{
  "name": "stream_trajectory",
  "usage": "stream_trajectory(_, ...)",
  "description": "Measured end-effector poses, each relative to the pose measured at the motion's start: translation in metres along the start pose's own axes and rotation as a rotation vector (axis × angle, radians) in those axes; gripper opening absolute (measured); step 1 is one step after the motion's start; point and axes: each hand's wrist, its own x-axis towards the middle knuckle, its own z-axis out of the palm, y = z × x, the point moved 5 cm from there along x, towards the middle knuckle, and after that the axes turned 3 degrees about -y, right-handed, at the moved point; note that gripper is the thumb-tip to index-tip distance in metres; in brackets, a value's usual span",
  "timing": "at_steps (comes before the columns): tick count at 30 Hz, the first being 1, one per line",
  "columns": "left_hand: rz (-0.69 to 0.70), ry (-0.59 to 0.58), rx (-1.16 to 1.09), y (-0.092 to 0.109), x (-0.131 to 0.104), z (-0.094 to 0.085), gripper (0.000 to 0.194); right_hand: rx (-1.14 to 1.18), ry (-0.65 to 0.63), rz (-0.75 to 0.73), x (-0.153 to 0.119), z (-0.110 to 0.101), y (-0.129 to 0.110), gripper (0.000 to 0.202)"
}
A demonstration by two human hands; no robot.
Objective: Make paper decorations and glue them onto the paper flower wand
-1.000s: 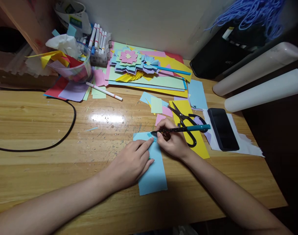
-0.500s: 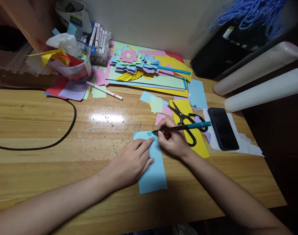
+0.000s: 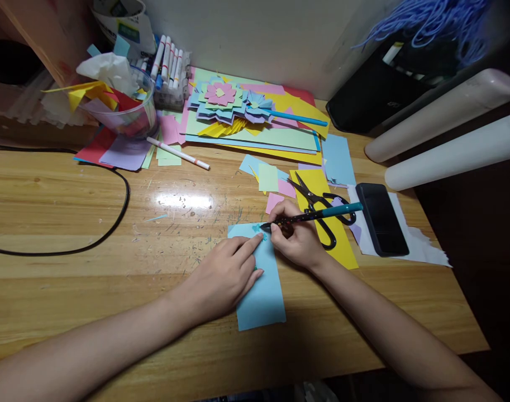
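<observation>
My right hand (image 3: 294, 237) grips a marker pen (image 3: 338, 210) with a dark speckled barrel and a teal end. Its tip meets the top edge of a light blue paper strip (image 3: 261, 301), where small teal marks show. Lying across the strip, my left hand (image 3: 229, 273) presses it to the table with fingers stretched out, the index fingertip close to the pen tip. Black-handled scissors (image 3: 311, 198) rest on a yellow paper (image 3: 342, 251), just beyond my right hand.
Paper flowers (image 3: 221, 96) lie on stacked coloured sheets at the back. A plastic tub (image 3: 131, 120) of scraps and a box of markers (image 3: 168, 61) stand at the back left. To the right are a phone (image 3: 382, 220), white rolls (image 3: 456, 153) and a black cable (image 3: 127, 201) at left.
The pen's teal end has tipped slightly upward in my right hand. My left hand stays in place on the paper.
</observation>
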Motion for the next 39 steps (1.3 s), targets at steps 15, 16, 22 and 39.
stream_trajectory(15,0.012,0.004,0.004,0.0006,-0.0005,0.0009,0.027,0.014,-0.02,0.006,-0.0006,0.0016,-0.0008,0.019)
stream_trajectory(16,0.014,0.007,0.007,0.0006,-0.0004,0.0008,0.027,0.014,-0.024,0.007,-0.0008,0.0017,-0.0007,0.019)
stream_trajectory(22,0.009,0.01,-0.001,0.0005,-0.0005,0.0008,0.027,0.028,-0.032,0.005,-0.0011,0.0018,0.0004,0.017)
stream_trajectory(39,0.008,0.012,-0.034,0.0003,-0.0007,0.0015,0.026,0.016,-0.018,-0.003,-0.0007,0.0007,-0.0014,0.013)
